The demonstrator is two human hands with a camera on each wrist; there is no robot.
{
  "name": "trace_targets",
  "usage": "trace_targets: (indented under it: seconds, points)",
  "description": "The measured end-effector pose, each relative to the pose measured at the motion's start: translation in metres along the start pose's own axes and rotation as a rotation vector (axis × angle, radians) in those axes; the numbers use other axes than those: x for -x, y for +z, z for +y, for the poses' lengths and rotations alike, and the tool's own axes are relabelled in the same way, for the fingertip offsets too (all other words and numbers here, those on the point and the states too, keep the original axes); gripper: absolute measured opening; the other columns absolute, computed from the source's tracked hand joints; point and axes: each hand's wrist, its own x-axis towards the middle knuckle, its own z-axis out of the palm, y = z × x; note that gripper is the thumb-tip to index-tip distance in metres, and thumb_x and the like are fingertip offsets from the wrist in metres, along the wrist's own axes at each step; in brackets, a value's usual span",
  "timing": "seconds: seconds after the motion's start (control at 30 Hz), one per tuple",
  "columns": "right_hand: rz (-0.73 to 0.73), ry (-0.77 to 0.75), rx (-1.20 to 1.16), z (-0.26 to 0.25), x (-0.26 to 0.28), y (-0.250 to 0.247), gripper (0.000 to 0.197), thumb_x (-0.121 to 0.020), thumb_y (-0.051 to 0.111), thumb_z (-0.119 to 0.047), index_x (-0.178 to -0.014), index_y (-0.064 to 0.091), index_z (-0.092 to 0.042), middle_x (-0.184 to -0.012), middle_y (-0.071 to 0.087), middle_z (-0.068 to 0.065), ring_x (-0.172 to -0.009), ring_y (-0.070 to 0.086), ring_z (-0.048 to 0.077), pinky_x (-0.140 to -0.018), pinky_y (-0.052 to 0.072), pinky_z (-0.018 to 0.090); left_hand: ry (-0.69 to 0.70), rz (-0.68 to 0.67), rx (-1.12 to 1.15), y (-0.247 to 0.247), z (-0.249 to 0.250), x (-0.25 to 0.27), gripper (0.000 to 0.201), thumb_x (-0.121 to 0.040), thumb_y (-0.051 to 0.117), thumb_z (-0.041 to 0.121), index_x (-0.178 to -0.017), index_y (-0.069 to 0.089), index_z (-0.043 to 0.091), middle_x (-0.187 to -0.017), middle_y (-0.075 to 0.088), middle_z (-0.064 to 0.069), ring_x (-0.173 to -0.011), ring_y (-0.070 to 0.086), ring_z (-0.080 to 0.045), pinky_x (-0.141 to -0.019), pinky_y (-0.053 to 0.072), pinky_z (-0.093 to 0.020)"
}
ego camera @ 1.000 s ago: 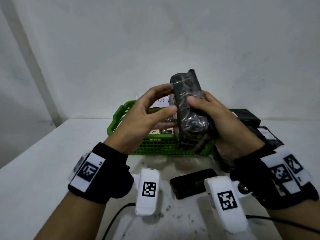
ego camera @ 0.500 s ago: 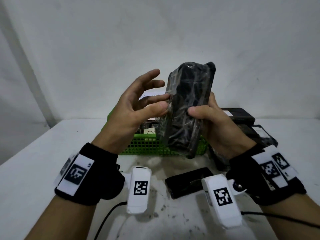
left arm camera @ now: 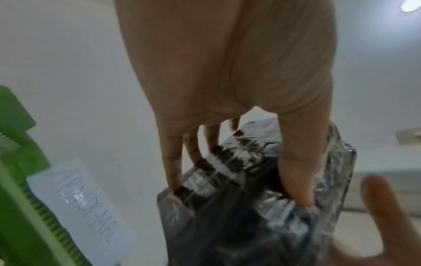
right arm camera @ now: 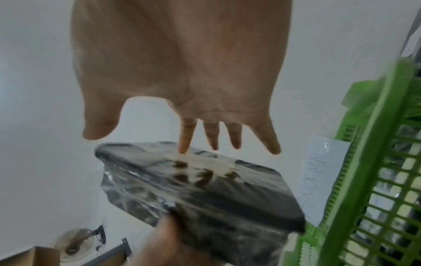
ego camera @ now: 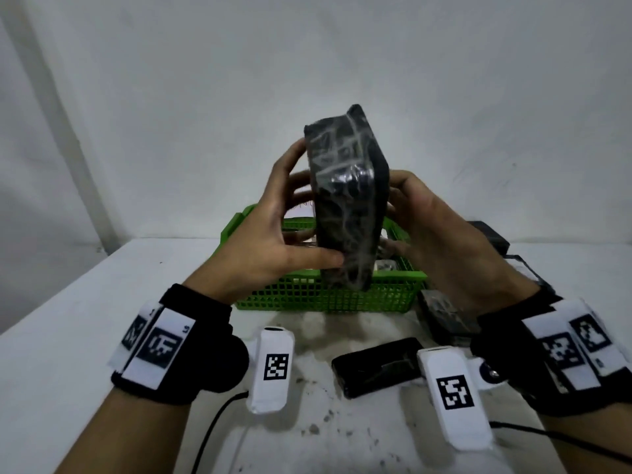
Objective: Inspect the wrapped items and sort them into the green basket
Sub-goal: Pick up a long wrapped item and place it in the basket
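I saw the wrapped item (ego camera: 345, 200), a dark block in crinkled clear film, held upright above the near wall of the green basket (ego camera: 328, 295), w/ its lower end hiding part of the basket's inside. The left hand (ego camera: 270, 241) gripped it: thumb across the near face low down, fingers behind the far edge, mostly hidden from the head cam; the left wrist view showed those fingertips (left arm camera: 173, 181) pressed on the film, though blurred. The right hand (ego camera: 441, 241) was at the item's right side, and its contact side was hidden behind the block in the head view. In the right wrist view its fingers (right arm camera: 185, 142) were spread fairly straight, index tip touching the top face, thumb apart from it, so I read it as wide, steadying, not clamping. Basket contents were hard to make out: pale bits and some dark wrapped shapes thru the mesh, no count possible. A white label (right arm camera: 318, 180) w/ handwriting stood at the basket's far side; text illegible. On the tabletop (ego camera: 68, 336), a black flat object (ego camera: 376, 364) lay near me, partly covered by the wrist rig; more dark wrapped items (ego camera: 444, 316) sat right of the basket, cut off by the right wrist.
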Motion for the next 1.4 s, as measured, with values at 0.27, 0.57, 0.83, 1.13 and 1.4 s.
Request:
trace_targets:
  seconds: [0.27, 0.57, 0.83, 1.13, 1.4]
  points:
    - [0.036, -0.04, -0.102, 0.001, -0.004, 0.005, 0.064, -0.083, 0.053, -0.013, -0.146, 0.044, -0.027, -0.115, 0.07, -0.001, -0.103, 0.068, 0.019, -0.076, 0.059, 0.038, 0.156, -0.009, -0.293, 0.007, -0.001, -0.001, 0.108, -0.077, 0.078, -0.004, -0.155, 0.013, 0.031, -0.156, 0.025, 0.012, -0.14, 0.025, 0.013, -0.095, 0.038, -0.001]
    - [0.147, -0.19, 0.134, 0.006, 0.001, 0.003, 0.072, -0.077, 0.053, -0.001, -0.143, 0.047, -0.028, -0.126, 0.063, -0.006, -0.109, 0.065, 0.005, -0.078, 0.058, 0.027, 0.171, -0.047, -0.321, 0.011, -0.002, 0.0, 0.089, -0.08, 0.067, 0.002, -0.152, 0.026, 0.031, -0.157, 0.021, 0.021, -0.146, 0.018, 0.008, -0.102, 0.034, -0.003]
    - [0.026, -0.234, 0.234, 0.0, 0.004, 0.001, 0.08, -0.077, 0.056, 0.003, -0.147, 0.04, -0.032, -0.139, 0.057, -0.011, -0.127, 0.057, 0.013, -0.094, 0.056, 0.033, -0.074, 0.414, 0.231, 0.012, 0.002, -0.007, 0.063, -0.08, 0.075, 0.048, -0.136, 0.05, 0.032, -0.146, 0.047, 0.008, -0.121, 0.059, 0.002, -0.096, 0.056, -0.036]
    - [0.064, -0.197, 0.228, 0.005, 0.0, -0.008, 0.058, -0.083, 0.055, 0.005, -0.131, 0.056, -0.027, -0.117, 0.07, -0.01, -0.113, 0.066, 0.01, -0.082, 0.056, 0.025, -0.337, 0.423, 0.431, 0.006, -0.005, -0.007, 0.08, -0.067, 0.078, 0.052, -0.135, 0.044, 0.024, -0.113, 0.068, 0.007, -0.113, 0.067, -0.02, -0.083, 0.061, -0.046]
    - [0.298, 0.116, 0.041, 0.008, -0.005, -0.028, 0.032, -0.101, 0.051, -0.036, -0.131, 0.061, -0.033, -0.135, 0.064, -0.002, -0.104, 0.073, 0.026, -0.076, 0.063, 0.038, -0.118, 0.543, 0.369, -0.006, -0.013, -0.007, 0.055, -0.066, 0.078, 0.012, -0.108, 0.044, 0.02, -0.111, 0.058, 0.0, -0.091, 0.07, -0.012, -0.089, 0.055, -0.033]
